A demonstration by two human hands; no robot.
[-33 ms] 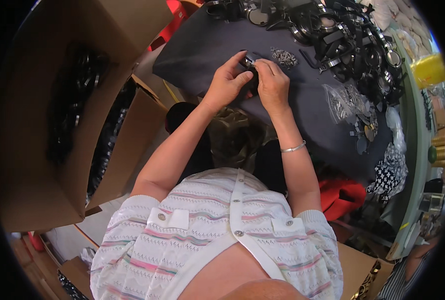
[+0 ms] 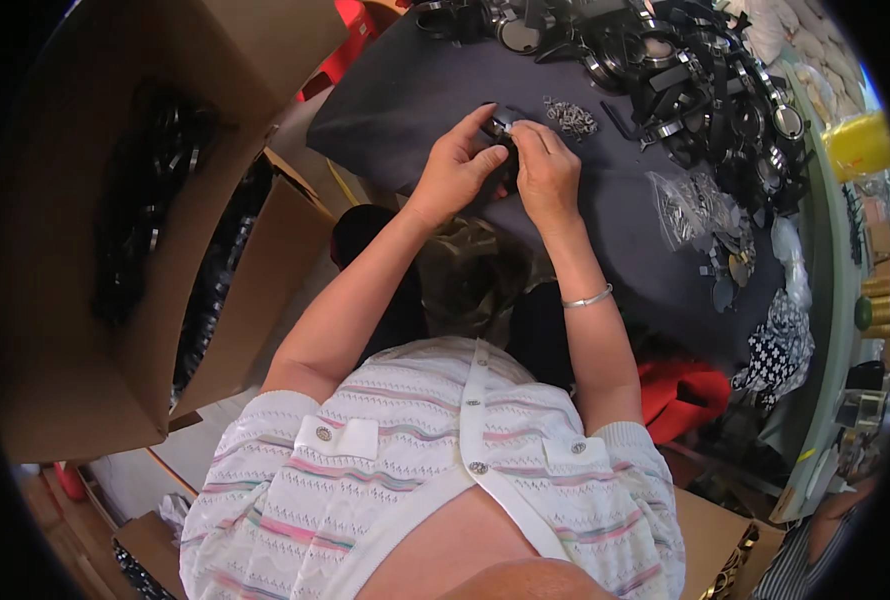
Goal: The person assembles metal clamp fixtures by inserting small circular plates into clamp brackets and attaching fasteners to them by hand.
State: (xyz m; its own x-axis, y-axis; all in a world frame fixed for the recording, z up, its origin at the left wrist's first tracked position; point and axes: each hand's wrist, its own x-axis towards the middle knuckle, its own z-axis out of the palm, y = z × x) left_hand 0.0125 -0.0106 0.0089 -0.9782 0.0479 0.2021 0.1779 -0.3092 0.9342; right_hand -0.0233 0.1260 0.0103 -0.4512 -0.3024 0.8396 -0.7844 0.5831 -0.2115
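Above the front part of a dark cloth-covered table (image 2: 385,110), my two hands meet at a small black strap piece with a shiny metal fitting (image 2: 501,130). My left hand (image 2: 455,165) curls around it from the left, thumb and forefinger on either side. From the right, the fingertips of my right hand (image 2: 545,165) pinch at the metal part. The fingers hide much of the piece, so its exact kind cannot be made out. Just beyond my right hand lies a small heap of silver metal bits (image 2: 571,118).
Black straps with round silver metal pieces (image 2: 665,80) are heaped at the back right. A clear bag of small metal parts (image 2: 687,208) lies nearer, beside loose metal discs (image 2: 733,262). A large cardboard box (image 2: 75,380) holding black straps (image 2: 150,210) stands on the left.
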